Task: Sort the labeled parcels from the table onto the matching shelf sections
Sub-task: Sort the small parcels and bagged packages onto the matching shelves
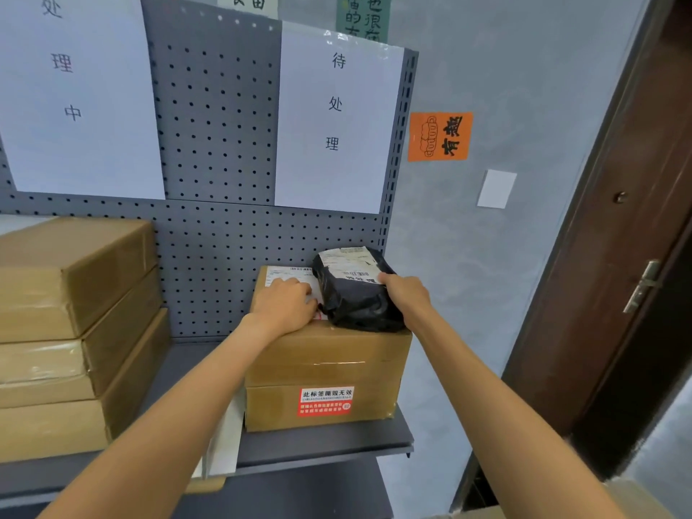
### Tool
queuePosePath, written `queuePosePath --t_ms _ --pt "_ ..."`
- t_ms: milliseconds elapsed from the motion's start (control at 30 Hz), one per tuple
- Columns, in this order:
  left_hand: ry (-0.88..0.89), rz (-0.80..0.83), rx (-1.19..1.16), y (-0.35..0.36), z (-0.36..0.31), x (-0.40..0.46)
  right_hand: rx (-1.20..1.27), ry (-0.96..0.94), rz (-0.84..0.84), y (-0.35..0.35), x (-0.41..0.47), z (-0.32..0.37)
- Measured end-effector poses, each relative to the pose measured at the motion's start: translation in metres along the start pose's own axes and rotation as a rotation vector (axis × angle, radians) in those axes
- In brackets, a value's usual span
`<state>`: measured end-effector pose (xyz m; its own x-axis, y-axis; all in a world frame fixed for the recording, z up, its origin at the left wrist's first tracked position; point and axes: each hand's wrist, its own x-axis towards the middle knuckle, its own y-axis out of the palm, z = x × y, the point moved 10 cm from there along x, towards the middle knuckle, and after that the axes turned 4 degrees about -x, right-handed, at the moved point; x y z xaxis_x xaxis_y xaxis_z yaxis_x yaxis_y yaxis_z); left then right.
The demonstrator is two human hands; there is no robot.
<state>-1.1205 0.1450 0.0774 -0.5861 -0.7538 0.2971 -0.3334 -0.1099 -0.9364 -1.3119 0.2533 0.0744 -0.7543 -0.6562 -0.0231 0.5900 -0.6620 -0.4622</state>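
If the right hand (406,294) lets go early, black poly-bag parcel (355,294), gripped by curled fingers atop the cardboard box (325,354), may slide off its right edge. Left hand (286,303) rests beside it, fingers curled on the box label. Grey shelf (322,443) below, pegboard (217,125) behind, door (629,256) right.

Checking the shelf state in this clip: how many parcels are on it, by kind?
Brown cardboard boxes: 4, three stacked at left and one at right
Black plastic bag parcels: 1, lying on the right box
Total: 5
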Motion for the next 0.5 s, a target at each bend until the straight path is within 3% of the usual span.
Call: queuePosePath --t_ms 500 --pt "-0.010 -0.041 0.026 -0.003 -0.002 -0.004 0.015 0.006 0.001 0.012 0.020 0.004"
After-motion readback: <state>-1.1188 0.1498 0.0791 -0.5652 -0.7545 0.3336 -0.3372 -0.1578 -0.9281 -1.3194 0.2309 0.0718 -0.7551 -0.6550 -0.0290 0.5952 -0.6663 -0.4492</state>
